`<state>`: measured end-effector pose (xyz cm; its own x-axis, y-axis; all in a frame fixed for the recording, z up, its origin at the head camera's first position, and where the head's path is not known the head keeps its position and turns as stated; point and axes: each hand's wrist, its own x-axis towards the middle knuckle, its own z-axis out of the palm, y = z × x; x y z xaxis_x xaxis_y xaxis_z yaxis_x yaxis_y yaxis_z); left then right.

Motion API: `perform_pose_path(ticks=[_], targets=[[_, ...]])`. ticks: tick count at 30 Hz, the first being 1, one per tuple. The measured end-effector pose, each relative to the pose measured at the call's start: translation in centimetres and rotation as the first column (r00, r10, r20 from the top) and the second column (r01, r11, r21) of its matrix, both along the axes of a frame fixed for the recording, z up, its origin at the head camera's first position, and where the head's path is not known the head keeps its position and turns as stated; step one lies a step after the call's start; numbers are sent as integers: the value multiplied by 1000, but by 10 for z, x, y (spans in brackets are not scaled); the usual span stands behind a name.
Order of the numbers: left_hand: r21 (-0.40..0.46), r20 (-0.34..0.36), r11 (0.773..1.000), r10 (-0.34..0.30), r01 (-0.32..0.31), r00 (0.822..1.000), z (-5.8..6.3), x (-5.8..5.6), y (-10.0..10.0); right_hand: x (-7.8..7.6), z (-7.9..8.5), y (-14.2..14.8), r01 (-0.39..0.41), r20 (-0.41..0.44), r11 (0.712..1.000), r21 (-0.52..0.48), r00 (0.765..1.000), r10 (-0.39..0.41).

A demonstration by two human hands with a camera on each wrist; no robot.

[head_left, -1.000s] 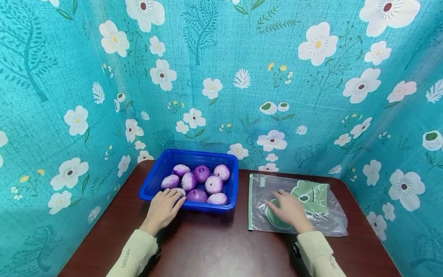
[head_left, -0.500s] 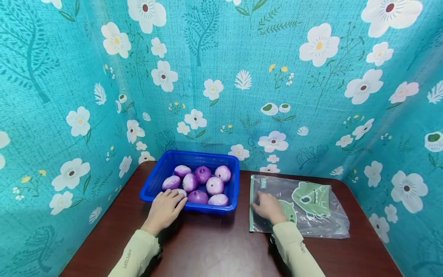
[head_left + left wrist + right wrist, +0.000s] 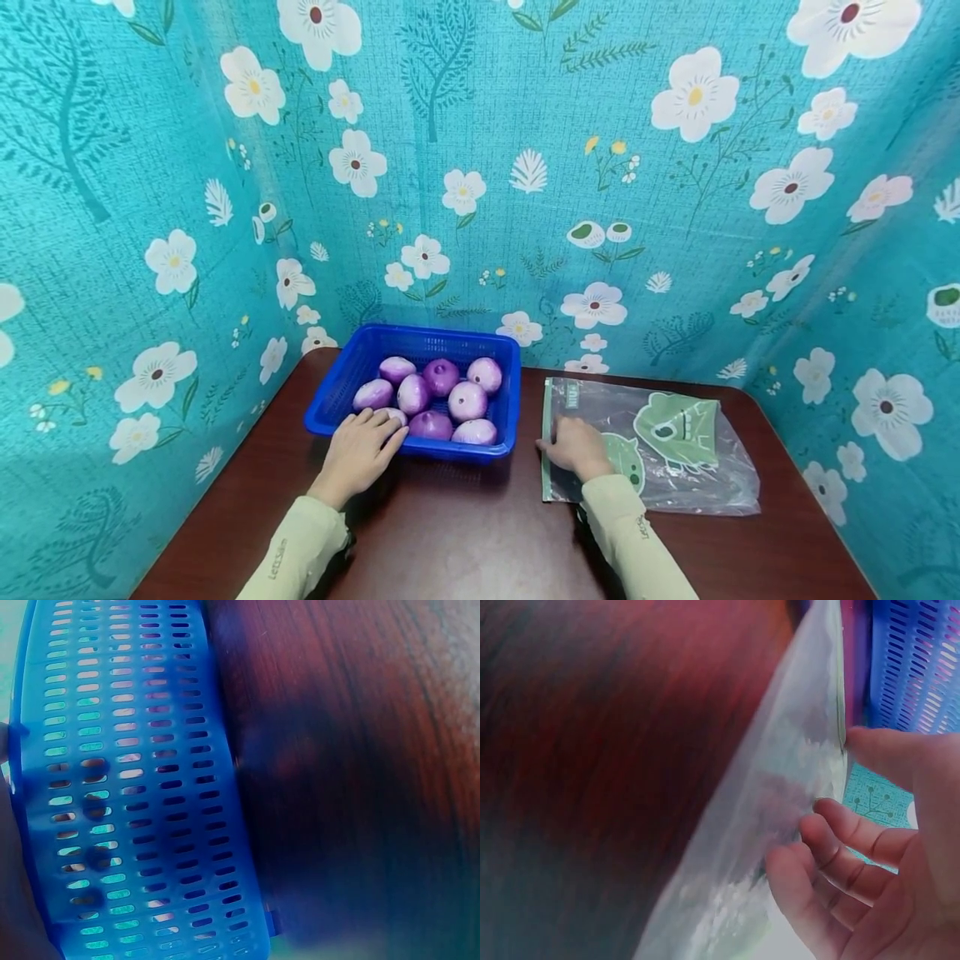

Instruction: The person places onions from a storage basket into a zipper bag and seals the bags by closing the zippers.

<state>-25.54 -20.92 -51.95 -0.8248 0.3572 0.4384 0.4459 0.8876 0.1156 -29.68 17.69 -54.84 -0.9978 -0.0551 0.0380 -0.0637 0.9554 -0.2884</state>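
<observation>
My left hand (image 3: 358, 450) reaches over the near rim of a blue plastic basket (image 3: 442, 332). Its fingers rest on an onion (image 3: 393, 414) at the front left corner, and fingers show through the basket's slots in the left wrist view. Several more purple-and-white onions (image 3: 467, 401) lie in the basket. To the right, a clear zip bag (image 3: 600, 397) with green cartoon prints lies flat, its green zip edge (image 3: 547, 417) facing the basket. My right hand (image 3: 577, 448) is at that edge, fingers curled on the film and thumb (image 3: 881, 750) against the zip strip, pinching it.
Both basket and bag are on a dark reddish-brown table (image 3: 457, 542). A teal cloth with white flowers (image 3: 465, 192) hangs close behind and along both sides. Bare tabletop separates basket from bag and runs along the front.
My right hand has moved left across the bag from its middle to the zip edge, its fingers curling in. My left hand has stayed at the basket's front left corner.
</observation>
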Motion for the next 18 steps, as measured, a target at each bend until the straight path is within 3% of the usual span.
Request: perform_pose_path(ticks=[8, 14, 18], targets=[[-5, -19, 1000, -5, 5, 1000, 0, -1, 1, -1, -1, 3, -17, 7, 1000, -15, 1000, 17], [-10, -17, 1000, 0, -1, 1000, 0, -1, 0, -3, -4, 12, -25, 34, 988, -153, 999, 30], [-8, -7, 1000, 1, -1, 1000, 0, -1, 0, -2, -8, 19, 10, 89, 950, -312, 996, 19]])
